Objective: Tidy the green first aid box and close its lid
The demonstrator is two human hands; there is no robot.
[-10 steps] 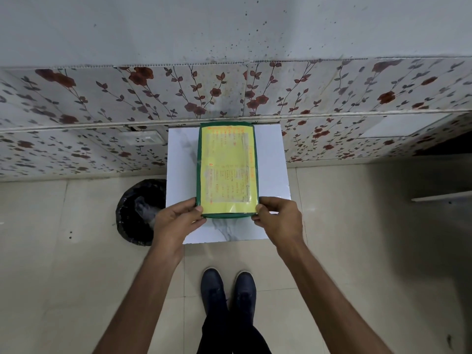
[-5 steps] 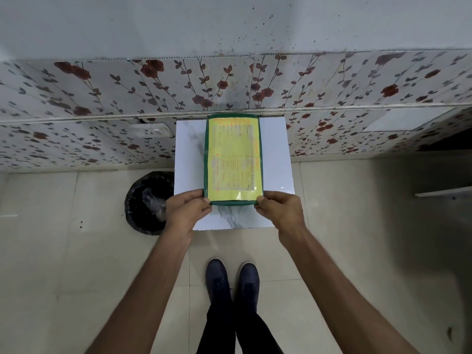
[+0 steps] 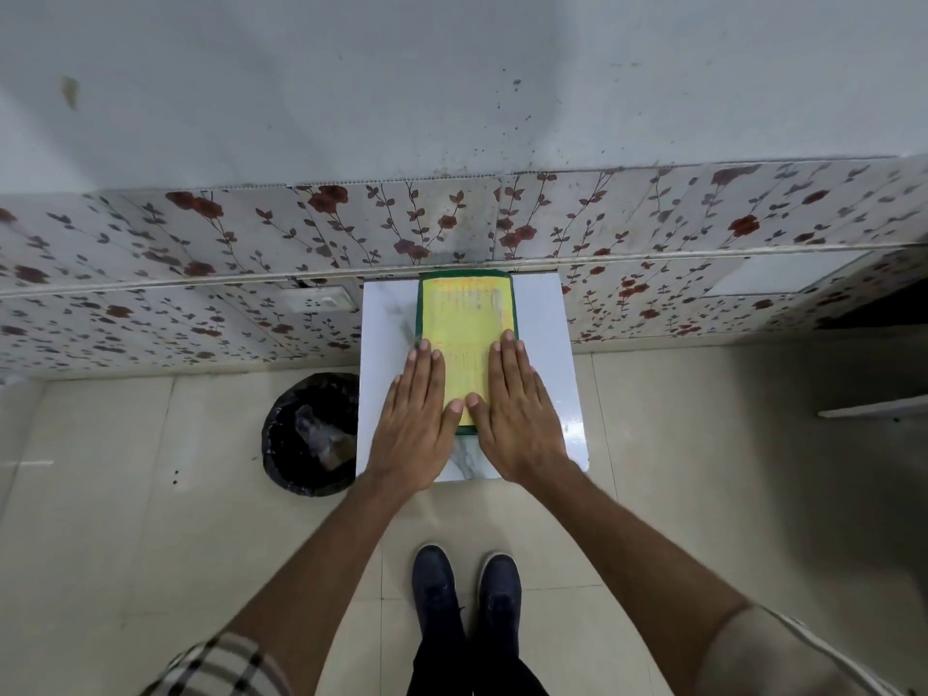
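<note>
white table [image 3: 386, 334], floral wall tiles [image 3: 201, 253]

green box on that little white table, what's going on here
A person stands over a small white table against the flowered wall. Both hands lie flat, fingers straight, on the lid of the green first aid box, left hand and right hand side by side over its near half. The lid with its yellow sheet looks down. A black-lined bin sits left of the table.
</note>
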